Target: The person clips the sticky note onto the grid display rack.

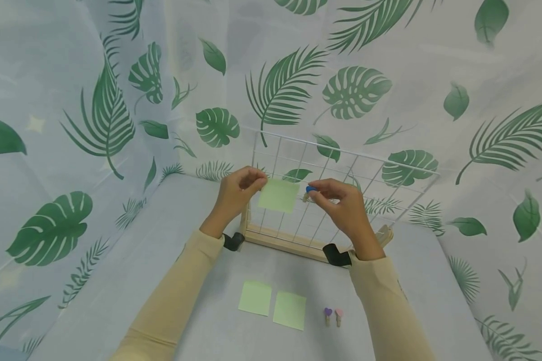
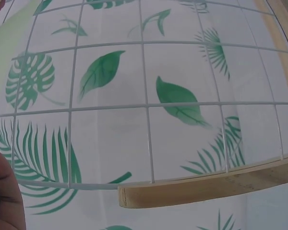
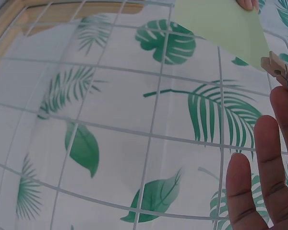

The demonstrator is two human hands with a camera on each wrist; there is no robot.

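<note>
My left hand (image 1: 239,189) pinches a pale green sticky note (image 1: 278,195) by its upper left corner, holding it in front of a white wire grid (image 1: 343,173). Between the right thumb and forefinger is a small wooden clothespin (image 3: 278,68) with a blue top. That right hand (image 1: 343,203) is just right of the note, with the pin's tip close to the note's edge. In the right wrist view the other right fingers (image 3: 271,158) stretch out beside the wires. Only a bit of the left hand (image 2: 5,191) shows in the left wrist view.
The grid stands in a wooden base (image 1: 284,244) on a white table (image 1: 226,331). Nearer lie two more green notes, a left one (image 1: 255,298) and a right one (image 1: 289,311). Beside them are a purple heart clothespin (image 1: 328,316) and a pink one (image 1: 339,317). Leaf-print sheeting hangs behind.
</note>
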